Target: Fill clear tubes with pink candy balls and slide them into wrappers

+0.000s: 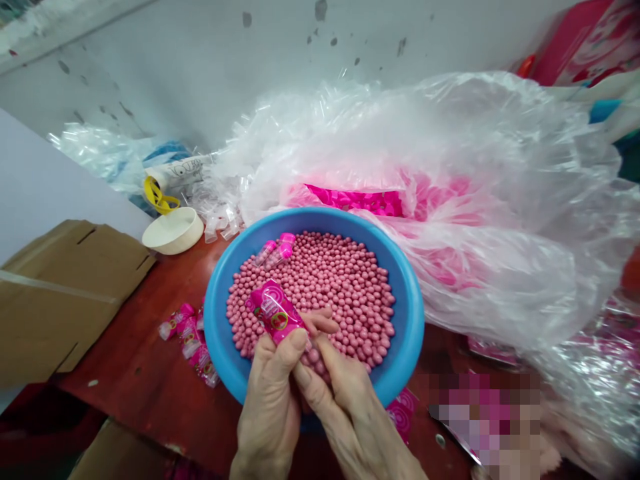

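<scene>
A blue basin full of small pink candy balls stands in front of me. Over its near side, my left hand pinches a shiny pink printed packet between thumb and fingers. Beside it, touching, my right hand is curled around several candy balls close to the packet's lower end. Whether that end is open is hidden by the fingers. Small clear tubes with pink caps rest on the balls at the basin's far left.
Filled pink packages lie left of the basin on the red table. A white dish and a cardboard box are further left. Behind, a big clear plastic bag holds pink caps. Pink wrappers lie at the right.
</scene>
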A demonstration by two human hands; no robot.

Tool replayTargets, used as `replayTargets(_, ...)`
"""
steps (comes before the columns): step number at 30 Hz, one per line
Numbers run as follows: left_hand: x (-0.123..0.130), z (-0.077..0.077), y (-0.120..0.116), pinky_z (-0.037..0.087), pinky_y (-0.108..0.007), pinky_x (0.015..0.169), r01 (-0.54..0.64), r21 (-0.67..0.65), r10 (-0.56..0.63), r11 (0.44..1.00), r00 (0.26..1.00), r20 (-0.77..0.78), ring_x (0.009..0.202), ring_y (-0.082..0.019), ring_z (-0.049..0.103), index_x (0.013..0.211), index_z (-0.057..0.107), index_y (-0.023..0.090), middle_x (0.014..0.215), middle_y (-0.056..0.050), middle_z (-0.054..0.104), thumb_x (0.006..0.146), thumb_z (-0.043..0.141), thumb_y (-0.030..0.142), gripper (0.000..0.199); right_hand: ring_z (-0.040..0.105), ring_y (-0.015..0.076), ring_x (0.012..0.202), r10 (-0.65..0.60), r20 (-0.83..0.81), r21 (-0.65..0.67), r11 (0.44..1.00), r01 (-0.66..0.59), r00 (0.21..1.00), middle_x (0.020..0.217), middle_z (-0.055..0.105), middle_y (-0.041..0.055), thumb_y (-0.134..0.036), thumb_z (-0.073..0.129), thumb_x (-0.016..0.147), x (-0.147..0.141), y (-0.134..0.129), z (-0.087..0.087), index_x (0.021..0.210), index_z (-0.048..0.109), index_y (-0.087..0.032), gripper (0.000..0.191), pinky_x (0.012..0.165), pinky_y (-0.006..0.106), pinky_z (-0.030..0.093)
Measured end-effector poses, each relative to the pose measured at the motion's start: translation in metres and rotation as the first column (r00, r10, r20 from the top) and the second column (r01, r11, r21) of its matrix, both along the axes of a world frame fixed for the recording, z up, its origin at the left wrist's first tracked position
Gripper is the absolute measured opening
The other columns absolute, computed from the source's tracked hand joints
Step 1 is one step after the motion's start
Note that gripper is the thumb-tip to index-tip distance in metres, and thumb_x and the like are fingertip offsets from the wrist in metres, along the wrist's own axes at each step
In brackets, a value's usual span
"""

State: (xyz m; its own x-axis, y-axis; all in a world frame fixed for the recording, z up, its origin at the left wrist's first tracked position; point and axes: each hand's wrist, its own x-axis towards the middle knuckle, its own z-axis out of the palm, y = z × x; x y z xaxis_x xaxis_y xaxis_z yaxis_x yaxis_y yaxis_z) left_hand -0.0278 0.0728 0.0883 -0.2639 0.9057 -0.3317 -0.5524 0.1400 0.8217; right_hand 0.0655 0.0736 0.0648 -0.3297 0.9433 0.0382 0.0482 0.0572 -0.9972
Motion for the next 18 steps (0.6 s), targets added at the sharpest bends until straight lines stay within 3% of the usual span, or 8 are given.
replayTargets(6, 0.001, 0.0, 0.001, 0.05, -0.026, 0.07, 0.107, 0.044, -0.11, 0.993, 0.993, 0.054, 0.068, -0.016, 0.062, 0.075, 0.074, 0.015, 0.085, -0.007, 0.071, 0.07, 0.069, 0.027, 0.014, 0.066, 0.0194, 0.088, 0.109, -0.082, -0.037, 0.993, -0.112, 0.991, 0.102, 0.068, 0.0092, -0.034, 0.043, 0.092, -0.001, 0.002, 0.013, 0.128, 0.051, -0.017, 0.041, 0.084, 0.031, 0.05)
replayTargets(10, 0.001, 0.001, -0.001, 0.052, -0.027, 0.071, 0.042, -0.042, -0.036, 0.998, 0.99, 0.134, 0.074, -0.018, 0.065, 0.081, 0.074, 0.016, 0.079, -0.007, 0.071, 0.074, 0.068, 0.032, 0.018, 0.062, 0.0219, 0.099, 0.054, -0.105, -0.141, 0.988, -0.068, 0.993, 0.109, 0.066, 0.0087, -0.042, 0.05, 0.089, 0.001, 0.001, 0.007, 0.127, 0.053, -0.023, 0.042, 0.086, 0.033, 0.049)
replayTargets(13, -0.001, 0.002, -0.001, 0.052, -0.024, 0.063, -0.016, -0.092, 0.035, 0.996, 0.978, 0.205, 0.07, -0.016, 0.065, 0.087, 0.073, 0.016, 0.082, -0.007, 0.072, 0.08, 0.063, 0.038, 0.025, 0.062, 0.0222, 0.093, 0.021, -0.12, -0.187, 0.981, -0.044, 0.993, 0.1, 0.067, 0.0076, -0.045, 0.053, 0.087, 0.002, -0.002, -0.002, 0.123, 0.055, -0.024, 0.042, 0.079, 0.033, 0.051)
replayTargets(16, -0.002, 0.002, 0.001, 0.051, -0.021, 0.059, -0.055, -0.068, 0.069, 0.996, 0.972, 0.223, 0.065, -0.014, 0.065, 0.087, 0.073, 0.016, 0.085, -0.007, 0.072, 0.083, 0.059, 0.039, 0.028, 0.061, 0.0222, 0.087, 0.018, -0.096, -0.124, 0.992, -0.03, 0.995, 0.091, 0.068, 0.0077, -0.044, 0.047, 0.09, 0.0, -0.005, -0.008, 0.115, 0.061, -0.022, 0.035, 0.078, 0.034, 0.051)
replayTargets(18, -0.001, 0.002, 0.002, 0.052, -0.019, 0.06, -0.085, -0.039, 0.091, 0.996, 0.976, 0.198, 0.064, -0.012, 0.064, 0.084, 0.074, 0.015, 0.082, -0.006, 0.072, 0.082, 0.061, 0.037, 0.026, 0.061, 0.0236, 0.092, -0.002, -0.069, -0.051, 0.999, -0.001, 0.998, 0.098, 0.068, 0.0097, -0.042, 0.044, 0.092, -0.002, -0.006, -0.009, 0.115, 0.061, -0.021, 0.036, 0.083, 0.036, 0.049)
